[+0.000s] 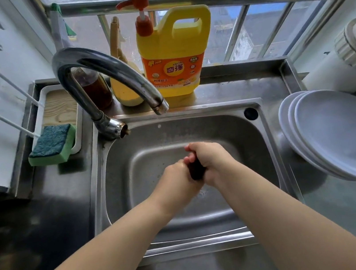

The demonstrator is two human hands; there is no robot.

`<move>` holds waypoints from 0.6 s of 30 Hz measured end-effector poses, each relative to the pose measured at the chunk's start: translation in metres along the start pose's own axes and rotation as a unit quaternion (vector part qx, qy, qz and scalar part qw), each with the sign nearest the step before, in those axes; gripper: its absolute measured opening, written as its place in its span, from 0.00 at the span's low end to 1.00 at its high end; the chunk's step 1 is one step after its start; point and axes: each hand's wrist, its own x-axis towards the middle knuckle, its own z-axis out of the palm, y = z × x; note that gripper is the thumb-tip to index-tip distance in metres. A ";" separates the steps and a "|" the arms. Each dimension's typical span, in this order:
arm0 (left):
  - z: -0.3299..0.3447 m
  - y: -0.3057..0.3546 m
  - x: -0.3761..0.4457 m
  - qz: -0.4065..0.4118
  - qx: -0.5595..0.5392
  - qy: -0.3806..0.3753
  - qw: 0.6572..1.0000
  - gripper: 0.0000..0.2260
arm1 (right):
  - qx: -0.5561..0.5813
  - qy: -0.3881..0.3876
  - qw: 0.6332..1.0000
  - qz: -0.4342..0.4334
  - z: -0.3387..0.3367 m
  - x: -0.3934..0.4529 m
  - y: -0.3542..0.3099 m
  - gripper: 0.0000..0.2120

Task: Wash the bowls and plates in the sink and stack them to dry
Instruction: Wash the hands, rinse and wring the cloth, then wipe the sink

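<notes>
Three white plates [345, 138] lean stacked at right of frame beside the sink [263, 135], likely wet, slippery, breakable and best held by the rims, while over the basin at centre the right hand [211, 160] curls round something small and dark, the left hand [179, 176] pressed against it, fingers hidden.

Head view — close, downward over sink [263, 135]

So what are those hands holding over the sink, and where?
A small dark object, clasped between the left hand and right hand; the right's fingers curl round its upper part. What it is, unclear.
</notes>
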 end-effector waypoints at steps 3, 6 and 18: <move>-0.006 -0.006 -0.005 -0.052 -0.145 0.013 0.988 0.07 | 0.000 -0.049 0.999 -0.017 -0.004 -0.002 -0.004 0.15; -0.022 -0.005 -0.010 -0.011 -0.257 -0.051 0.965 0.11 | -0.056 -0.102 0.989 -0.089 -0.012 -0.009 -0.007 0.18; -0.037 0.026 -0.035 -0.161 -0.656 -0.258 0.691 0.25 | 0.012 -0.350 0.916 -0.197 -0.037 -0.028 -0.009 0.20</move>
